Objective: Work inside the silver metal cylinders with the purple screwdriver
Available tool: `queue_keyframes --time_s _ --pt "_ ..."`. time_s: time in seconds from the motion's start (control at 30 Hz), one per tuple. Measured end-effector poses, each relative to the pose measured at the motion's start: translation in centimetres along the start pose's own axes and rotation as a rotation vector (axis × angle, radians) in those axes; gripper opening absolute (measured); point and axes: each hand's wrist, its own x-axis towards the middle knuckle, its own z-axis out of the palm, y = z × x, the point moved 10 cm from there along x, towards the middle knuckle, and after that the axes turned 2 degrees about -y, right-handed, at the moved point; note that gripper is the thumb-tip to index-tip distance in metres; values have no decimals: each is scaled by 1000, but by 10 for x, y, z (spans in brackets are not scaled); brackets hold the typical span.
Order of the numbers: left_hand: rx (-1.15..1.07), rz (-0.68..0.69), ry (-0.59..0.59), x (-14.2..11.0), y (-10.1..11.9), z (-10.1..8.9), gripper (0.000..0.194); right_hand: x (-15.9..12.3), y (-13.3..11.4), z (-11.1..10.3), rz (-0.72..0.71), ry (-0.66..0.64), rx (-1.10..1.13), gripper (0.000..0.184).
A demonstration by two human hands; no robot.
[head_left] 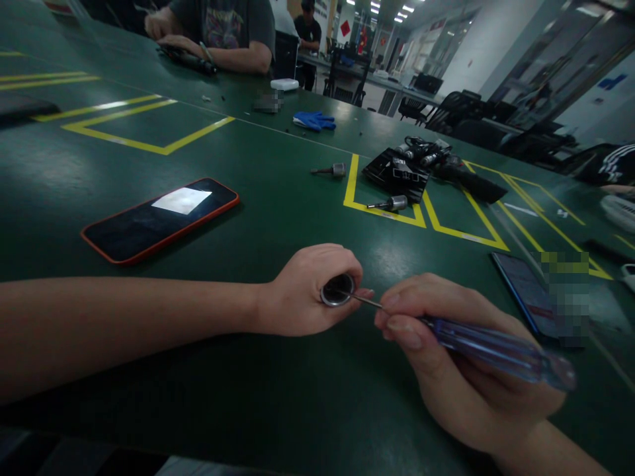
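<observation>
My left hand (307,291) is wrapped around a small hollow metal cylinder (325,299), its round open end turned towards me. Most of the cylinder is hidden by my fingers. A screwdriver (496,350) with a clear bluish handle lies in my right hand (461,370), thumb and fingertips pinching it near the shaft. The thin shaft points left, and its tip reaches into the cylinder's opening. What the tip touches inside is too dark to make out.
An orange-cased phone (163,221) lies left, another phone (526,294) right. Beyond my hands are two small metal parts with shafts (338,170), black packets (397,173) with cables, and a blue glove (314,121). Across the green table (278,205) a person (228,39) handles a dark object.
</observation>
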Motion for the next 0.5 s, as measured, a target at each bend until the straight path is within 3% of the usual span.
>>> queue_keyframes --time_s 0.3,0.5 --pt "-26 -24 46 2 8 -8 18 1 -5 -5 2 35 -11 13" --pt "-126 -118 45 3 8 -13 19 26 -29 -10 -24 62 -205 4"
